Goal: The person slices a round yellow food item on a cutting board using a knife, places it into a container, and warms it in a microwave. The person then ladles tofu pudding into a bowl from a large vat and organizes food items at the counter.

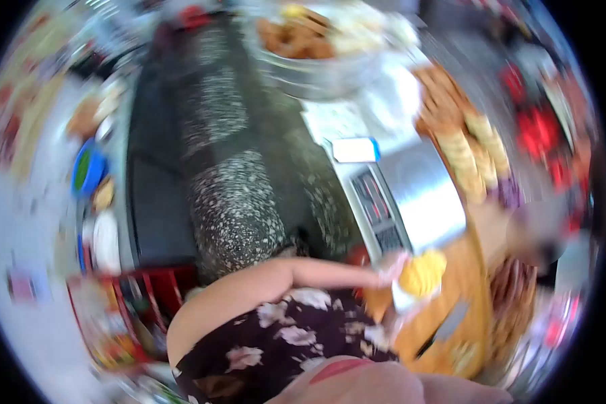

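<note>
My left hand (391, 269), in what looks like a thin clear glove, grips the side of a white bowl (405, 301). Yellow ridged food (424, 273) is heaped above the bowl's rim; its kind is blurred. My right hand (398, 322) holds the bowl from the near side, its fingers partly hidden and smeared. Both hands are over the edge of a round wooden board (471, 283). A knife (444, 328) with a dark handle lies on that board beside my right hand.
A metal-topped scale (424, 195) with a keypad stands left of the board, a white phone-like object (355, 150) at its corner. Pale rolls (464, 161) line the far side. A large clear basin (310, 74) holds brown food. A blurred person (542, 225) is across the counter.
</note>
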A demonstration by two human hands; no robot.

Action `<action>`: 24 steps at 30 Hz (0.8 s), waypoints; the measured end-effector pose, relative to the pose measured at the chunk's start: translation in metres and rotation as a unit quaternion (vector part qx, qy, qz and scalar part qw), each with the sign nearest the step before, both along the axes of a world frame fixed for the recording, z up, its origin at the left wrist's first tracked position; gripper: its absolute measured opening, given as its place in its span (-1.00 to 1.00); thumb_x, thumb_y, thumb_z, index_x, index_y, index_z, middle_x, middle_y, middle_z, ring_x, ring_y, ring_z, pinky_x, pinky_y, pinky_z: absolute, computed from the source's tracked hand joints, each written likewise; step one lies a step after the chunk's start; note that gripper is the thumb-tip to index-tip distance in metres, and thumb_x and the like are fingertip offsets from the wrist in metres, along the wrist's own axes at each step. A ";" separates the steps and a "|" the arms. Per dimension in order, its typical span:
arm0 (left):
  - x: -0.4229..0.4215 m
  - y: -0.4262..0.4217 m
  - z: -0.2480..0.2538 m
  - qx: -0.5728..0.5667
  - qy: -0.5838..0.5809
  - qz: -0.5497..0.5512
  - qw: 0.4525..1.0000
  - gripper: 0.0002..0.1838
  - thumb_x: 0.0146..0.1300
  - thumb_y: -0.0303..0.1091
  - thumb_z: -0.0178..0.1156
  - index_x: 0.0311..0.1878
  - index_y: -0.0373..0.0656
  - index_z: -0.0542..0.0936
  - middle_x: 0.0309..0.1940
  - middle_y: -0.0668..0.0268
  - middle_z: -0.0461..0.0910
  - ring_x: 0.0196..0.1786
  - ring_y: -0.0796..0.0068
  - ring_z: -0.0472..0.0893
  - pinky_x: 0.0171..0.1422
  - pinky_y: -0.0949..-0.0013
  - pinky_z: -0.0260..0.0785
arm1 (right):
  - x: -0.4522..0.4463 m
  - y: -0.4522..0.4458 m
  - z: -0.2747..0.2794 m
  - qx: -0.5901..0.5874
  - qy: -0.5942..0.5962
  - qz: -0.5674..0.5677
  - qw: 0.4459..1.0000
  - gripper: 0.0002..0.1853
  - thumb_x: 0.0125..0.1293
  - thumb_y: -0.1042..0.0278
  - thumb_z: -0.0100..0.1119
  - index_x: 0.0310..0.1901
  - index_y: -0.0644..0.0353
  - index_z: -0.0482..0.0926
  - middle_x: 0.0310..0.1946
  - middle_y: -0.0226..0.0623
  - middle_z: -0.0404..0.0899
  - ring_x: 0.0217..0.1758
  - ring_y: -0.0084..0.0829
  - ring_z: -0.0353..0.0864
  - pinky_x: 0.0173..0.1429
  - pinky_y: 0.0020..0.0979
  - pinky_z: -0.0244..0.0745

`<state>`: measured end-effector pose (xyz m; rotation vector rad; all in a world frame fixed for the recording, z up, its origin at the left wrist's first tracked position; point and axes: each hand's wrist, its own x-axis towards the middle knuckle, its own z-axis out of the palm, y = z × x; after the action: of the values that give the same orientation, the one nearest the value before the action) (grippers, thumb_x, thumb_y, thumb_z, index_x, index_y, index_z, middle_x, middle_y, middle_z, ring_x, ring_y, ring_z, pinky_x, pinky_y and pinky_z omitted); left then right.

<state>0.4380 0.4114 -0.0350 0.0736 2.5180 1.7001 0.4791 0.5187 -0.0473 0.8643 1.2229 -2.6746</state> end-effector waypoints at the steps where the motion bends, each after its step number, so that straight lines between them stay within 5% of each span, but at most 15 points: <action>1: -0.014 -0.011 0.001 0.104 0.025 -0.037 0.994 -0.81 0.19 -0.37 0.03 -0.30 -0.26 0.59 -0.36 -0.04 0.58 -0.20 -0.01 0.57 -0.10 0.08 0.40 | -0.004 -0.019 0.004 -0.006 0.004 -0.036 0.999 -0.41 0.46 -0.05 -0.11 0.33 0.23 0.23 0.20 -0.15 0.42 0.19 -0.21 0.46 0.25 -0.13 0.39; 5: -0.052 -0.065 0.008 -0.054 0.180 -0.147 0.971 -0.79 0.16 -0.54 0.01 -0.14 -0.19 0.53 -0.36 0.03 0.57 -0.25 0.02 0.58 -0.11 0.11 0.43 | -0.020 -0.069 -0.002 -0.011 0.006 -0.199 0.980 -0.40 0.47 -0.05 -0.11 0.34 0.25 0.22 0.24 -0.16 0.39 0.24 -0.19 0.43 0.31 -0.13 0.36; 6: -0.062 -0.070 -0.004 -0.039 0.205 -0.139 0.968 -0.87 0.17 -0.53 0.04 -0.22 -0.20 0.54 -0.35 0.08 0.56 -0.24 0.03 0.58 -0.13 0.12 0.44 | -0.026 -0.076 -0.003 -0.007 0.014 -0.242 0.970 -0.40 0.47 -0.04 -0.11 0.34 0.25 0.22 0.25 -0.16 0.39 0.26 -0.19 0.42 0.32 -0.13 0.35; 9: -0.083 -0.081 -0.014 -0.009 0.214 -0.156 0.964 -0.72 0.16 -0.63 0.00 -0.06 -0.21 0.53 -0.23 0.07 0.58 -0.14 0.04 0.59 -0.04 0.14 0.45 | -0.038 -0.080 -0.006 0.015 0.023 -0.335 0.942 -0.39 0.47 -0.04 -0.11 0.34 0.26 0.22 0.27 -0.16 0.37 0.28 -0.18 0.41 0.35 -0.13 0.34; 12: -0.083 -0.077 -0.002 0.035 0.182 -0.140 0.973 -0.61 0.16 -0.67 -0.07 0.09 -0.28 0.45 -0.17 -0.06 0.58 -0.11 -0.07 0.58 0.03 0.14 0.43 | -0.046 -0.074 -0.010 0.025 0.026 -0.337 0.941 -0.41 0.48 -0.02 -0.14 0.34 0.27 0.22 0.28 -0.14 0.36 0.28 -0.18 0.42 0.34 -0.13 0.36; 16: -0.104 -0.101 0.020 0.085 0.175 -0.163 0.967 -0.65 0.29 -0.49 0.01 0.14 -0.28 0.44 -0.07 -0.07 0.57 0.02 -0.07 0.57 0.10 0.10 0.41 | -0.071 -0.070 0.014 0.034 0.119 -0.283 0.951 -0.41 0.50 -0.04 -0.19 0.33 0.28 0.22 0.27 -0.12 0.37 0.25 -0.19 0.45 0.28 -0.13 0.43; 18: -0.134 -0.115 0.045 0.016 0.194 -0.181 0.964 -0.67 0.30 -0.46 0.05 0.13 -0.30 0.44 -0.07 -0.06 0.57 0.04 -0.03 0.57 0.14 0.13 0.41 | -0.077 -0.057 0.007 0.054 0.080 -0.328 0.940 -0.42 0.50 -0.06 -0.19 0.30 0.30 0.27 0.21 -0.15 0.42 0.18 -0.26 0.49 0.25 -0.20 0.43; 20: -0.168 -0.112 0.056 0.063 0.231 -0.146 0.960 -0.65 0.27 -0.44 0.11 0.12 -0.29 0.44 -0.04 -0.03 0.56 -0.01 -0.01 0.59 0.12 0.13 0.41 | -0.100 -0.044 0.010 0.154 -0.031 -0.318 0.935 -0.44 0.51 -0.05 -0.19 0.24 0.31 0.34 0.14 -0.19 0.47 0.11 -0.35 0.50 0.23 -0.30 0.40; 22: -0.206 -0.119 0.075 0.037 0.299 -0.074 0.951 -0.62 0.22 -0.40 0.18 0.10 -0.27 0.46 -0.02 0.03 0.52 0.01 0.00 0.54 0.15 0.09 0.37 | -0.122 -0.038 0.020 0.143 -0.016 -0.285 0.948 -0.48 0.50 -0.02 -0.15 0.17 0.32 0.43 0.08 -0.24 0.52 0.07 -0.39 0.50 0.22 -0.35 0.39; 24: -0.253 -0.154 0.083 -0.172 0.405 0.015 0.898 -0.58 0.18 -0.28 0.25 0.09 -0.19 0.47 -0.04 0.11 0.50 0.05 0.05 0.49 0.18 0.07 0.31 | -0.135 -0.024 0.016 0.122 0.015 -0.260 0.958 -0.48 0.50 0.00 -0.14 0.16 0.34 0.43 0.07 -0.23 0.52 0.08 -0.39 0.50 0.21 -0.35 0.39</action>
<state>0.1850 0.2570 0.0483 0.8858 3.3619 1.3694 0.3444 0.4943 -0.0311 1.3539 1.5403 -2.9662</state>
